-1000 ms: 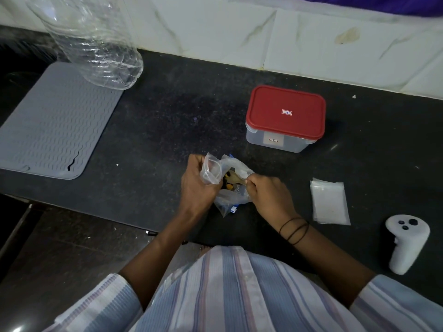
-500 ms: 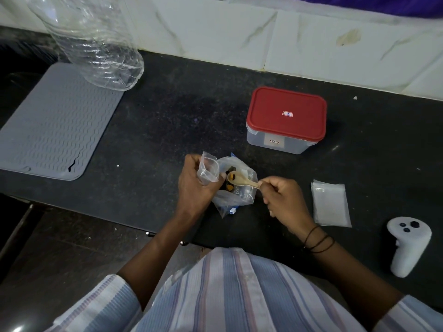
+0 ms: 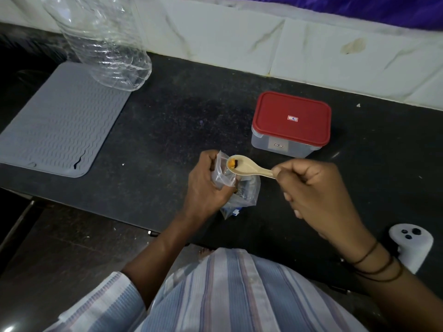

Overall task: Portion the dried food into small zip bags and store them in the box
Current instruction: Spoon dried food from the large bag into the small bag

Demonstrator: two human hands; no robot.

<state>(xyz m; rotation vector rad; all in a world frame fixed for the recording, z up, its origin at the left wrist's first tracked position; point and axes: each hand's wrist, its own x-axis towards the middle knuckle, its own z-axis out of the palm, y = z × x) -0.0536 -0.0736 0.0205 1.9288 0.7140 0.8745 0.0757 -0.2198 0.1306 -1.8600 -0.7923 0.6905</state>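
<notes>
My left hand (image 3: 206,185) grips a small clear zip bag (image 3: 221,173) by its side, its mouth facing up. Under it on the black counter lies a larger clear bag of dried food (image 3: 242,197). My right hand (image 3: 314,190) pinches the handle of a beige plastic spoon (image 3: 249,167). The spoon's bowl hovers over the small bag's mouth and carries an orange piece and a dark piece of dried food (image 3: 233,162). The box (image 3: 291,124), clear with a red lid on, stands just behind the spoon.
A grey ribbed silicone mat (image 3: 60,125) lies at the left, with a big clear plastic bottle (image 3: 105,41) at its far corner. A white controller (image 3: 411,245) rests at the right near the counter's front edge (image 3: 96,212). A tiled wall runs behind.
My right hand drew the spoon out of the larger food bag and lifted it, loaded, over the small bag's mouth. The left hand raised the small bag a little.
</notes>
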